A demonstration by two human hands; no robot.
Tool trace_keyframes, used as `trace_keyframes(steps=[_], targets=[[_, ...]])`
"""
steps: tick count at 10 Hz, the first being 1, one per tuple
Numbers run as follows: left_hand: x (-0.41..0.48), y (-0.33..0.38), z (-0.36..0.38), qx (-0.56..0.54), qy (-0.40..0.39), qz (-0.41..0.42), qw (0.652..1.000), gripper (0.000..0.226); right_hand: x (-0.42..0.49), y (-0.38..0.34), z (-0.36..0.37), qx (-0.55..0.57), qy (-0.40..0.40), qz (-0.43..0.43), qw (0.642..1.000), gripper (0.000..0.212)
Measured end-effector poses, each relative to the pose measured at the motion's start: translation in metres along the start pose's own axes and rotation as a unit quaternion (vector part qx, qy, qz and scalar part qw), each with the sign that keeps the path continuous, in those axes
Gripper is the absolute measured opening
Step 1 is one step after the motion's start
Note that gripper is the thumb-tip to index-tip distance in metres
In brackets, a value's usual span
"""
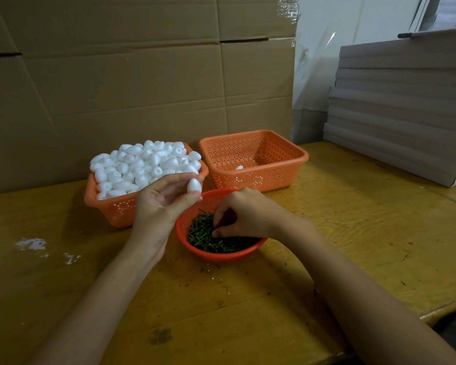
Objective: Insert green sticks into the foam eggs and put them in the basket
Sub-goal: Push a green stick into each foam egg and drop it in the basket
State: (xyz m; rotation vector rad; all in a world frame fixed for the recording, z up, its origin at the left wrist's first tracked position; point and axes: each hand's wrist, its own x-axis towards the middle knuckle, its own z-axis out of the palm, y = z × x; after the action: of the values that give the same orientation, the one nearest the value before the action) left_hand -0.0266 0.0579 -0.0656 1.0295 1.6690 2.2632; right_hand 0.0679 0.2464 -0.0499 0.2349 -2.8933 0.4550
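— Head view: which step?
— Picking a stick, I'd say. Left hand holds one foam egg in front of the full basket; right hand pinches among green sticks in the red bowl.
— Next?
— Lift one stick, push it into the egg, drop it in the nearly empty basket. Worn wooden table; cardboard wall behind.

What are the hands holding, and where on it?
Left hand: foam egg, pinched at its lower end. Right hand: reaching into the green sticks, hold unclear.
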Motion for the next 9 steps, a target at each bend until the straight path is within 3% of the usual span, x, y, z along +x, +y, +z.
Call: trace_keyframes(steps=[6, 9], targets=[[-0.0011, 0.0049, 0.0022, -0.014, 0.012, -0.007, 1.0, 0.027, -0.0001, 0.0005, 0.0013, 0.0, 0.008, -0.001, 1.0, 0.015], [0.0003, 0.0026, 0.0026, -0.03, 0.012, -0.006, 0.999, 0.039, 0.0002, 0.0005, 0.0011, 0.002, 0.005, -0.001, 1.0, 0.015]])
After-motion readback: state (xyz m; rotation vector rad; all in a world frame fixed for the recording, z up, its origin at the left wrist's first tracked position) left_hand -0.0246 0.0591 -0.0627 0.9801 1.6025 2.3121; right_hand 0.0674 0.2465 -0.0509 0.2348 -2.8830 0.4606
